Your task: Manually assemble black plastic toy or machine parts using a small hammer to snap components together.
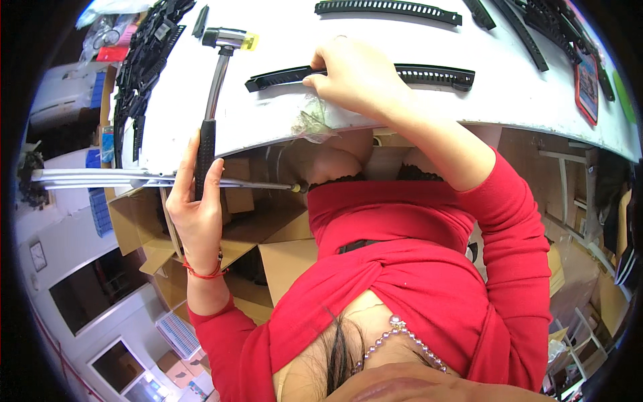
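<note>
A: Our left hand (pixel 195 204) is wrapped around the black rubber grip of the hammer (pixel 216 94), fingers curled closed on it low down, at the edge of the white worktop (pixel 415 100). Our right hand (pixel 351 77) rests with fingers bent on the slotted black plastic strip (pixel 429 75), pinning its middle flat to the worktop.

B: We'd judge the hammer head-heavy, its steel head lying up on the worktop. Holding low on the grip gives us swing; the rubber shouldn't slip.

A: And the strip looks light, thin and a bit springy, likely to skate on that smooth top unless we press it down beside the spot being struck.

B: A crumpled clear bag (pixel 311 124) hangs at the edge just under our right hand. More black strips (pixel 388 8) lie further back.
</note>
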`<state>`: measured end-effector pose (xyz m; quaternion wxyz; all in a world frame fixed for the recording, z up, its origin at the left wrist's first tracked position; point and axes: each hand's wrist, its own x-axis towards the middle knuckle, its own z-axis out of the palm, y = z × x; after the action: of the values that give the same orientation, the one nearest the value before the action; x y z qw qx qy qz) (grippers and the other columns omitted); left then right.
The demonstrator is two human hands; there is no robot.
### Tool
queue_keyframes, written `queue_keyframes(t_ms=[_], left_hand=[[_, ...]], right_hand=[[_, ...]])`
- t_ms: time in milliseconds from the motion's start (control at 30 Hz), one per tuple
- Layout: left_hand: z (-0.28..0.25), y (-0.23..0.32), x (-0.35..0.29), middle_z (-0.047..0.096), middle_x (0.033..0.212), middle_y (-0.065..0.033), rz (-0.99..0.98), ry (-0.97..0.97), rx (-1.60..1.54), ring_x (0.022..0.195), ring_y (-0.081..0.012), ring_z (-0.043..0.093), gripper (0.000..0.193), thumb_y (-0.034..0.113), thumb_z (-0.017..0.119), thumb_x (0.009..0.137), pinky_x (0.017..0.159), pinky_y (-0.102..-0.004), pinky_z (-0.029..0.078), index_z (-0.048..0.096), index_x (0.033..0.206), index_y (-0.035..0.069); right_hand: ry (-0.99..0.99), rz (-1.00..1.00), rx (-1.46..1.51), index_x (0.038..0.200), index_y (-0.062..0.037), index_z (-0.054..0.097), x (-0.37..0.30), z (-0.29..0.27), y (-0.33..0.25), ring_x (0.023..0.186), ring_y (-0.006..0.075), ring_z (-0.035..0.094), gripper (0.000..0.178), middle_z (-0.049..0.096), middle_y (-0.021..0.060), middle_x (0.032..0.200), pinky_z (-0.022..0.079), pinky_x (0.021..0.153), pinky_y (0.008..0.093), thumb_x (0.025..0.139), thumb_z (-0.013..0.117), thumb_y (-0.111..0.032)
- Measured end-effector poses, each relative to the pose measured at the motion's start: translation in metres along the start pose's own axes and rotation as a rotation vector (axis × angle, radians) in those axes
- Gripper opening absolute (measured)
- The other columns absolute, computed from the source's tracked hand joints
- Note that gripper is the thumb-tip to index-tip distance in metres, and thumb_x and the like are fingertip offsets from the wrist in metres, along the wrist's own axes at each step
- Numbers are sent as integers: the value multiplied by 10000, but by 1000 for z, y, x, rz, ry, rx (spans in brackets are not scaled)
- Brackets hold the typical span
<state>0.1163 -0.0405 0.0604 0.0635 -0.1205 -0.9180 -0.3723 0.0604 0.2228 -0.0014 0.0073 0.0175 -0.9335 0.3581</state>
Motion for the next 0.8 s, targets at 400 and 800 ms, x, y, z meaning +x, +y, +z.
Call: queue_keyframes(t_ms=[400,800], left_hand=[[14,-74,65,632,1140,-191,38,28,535,1051,-351,624,414,112,694,883,941,-399,485,609,1283,49],[69,-49,93,617,1047,-80,282,-238,-82,956,-164,609,299,148,653,939,837,-268,477,663,1227,65]], right_hand=[[30,-90,18,1026,-32,700,0,4,7,959,332,660,321,697,168,998,504,874,410,821,712,-279],[21,-121,86,977,-70,741,5,5,13,933,313,673,290,705,143,970,514,843,415,810,730,-307]])
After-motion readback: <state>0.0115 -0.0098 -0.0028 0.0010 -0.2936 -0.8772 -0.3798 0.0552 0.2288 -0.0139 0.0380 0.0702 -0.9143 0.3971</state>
